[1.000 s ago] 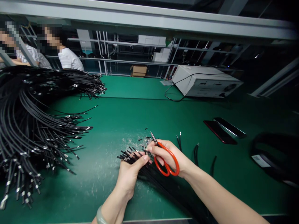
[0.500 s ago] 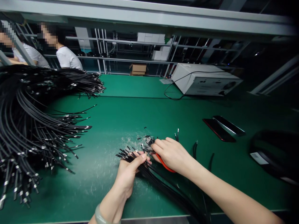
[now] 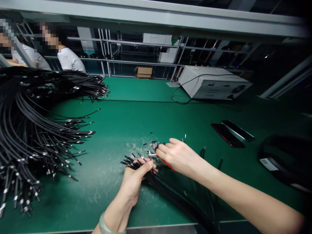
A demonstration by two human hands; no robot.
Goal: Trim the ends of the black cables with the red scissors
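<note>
Trimming cable ends looks to be the step in hand: the left hand [image 3: 133,182] grips a bundle of black cables [image 3: 156,182] near its fanned-out tips, fingers and thumb closed round it, and holds those tips just off the green worktop [image 3: 136,110] at the near middle. The right hand [image 3: 179,156] lies over a pair of red-handled scissors [image 3: 168,163], fingers curled round the handles so that only a sliver of red shows beneath the palm; the blades point left toward the cable tips, and whether they are apart or closed I cannot tell, since the hand hides the pivot and the metal is blurred. Small black offcuts [image 3: 152,142] and pale scraps lie scattered on the worktop just beyond the fingertips. The bundle itself trails back toward the near edge, passing under the right forearm. To the far left a large heap of similar cables [image 3: 29,130] with metal-tipped ends spreads across the worktop, well apart from the hands. A white machine [image 3: 214,86] sits at the far right, two dark flat phones [image 3: 231,133] lie to the right of the hands, and other people in striped shirts [image 3: 70,60] work beyond the far left corner. Judging from this, the next move calls for singling out one tip with the left thumb and steadying it so the blades meet it squarely, without catching its neighbours.
</note>
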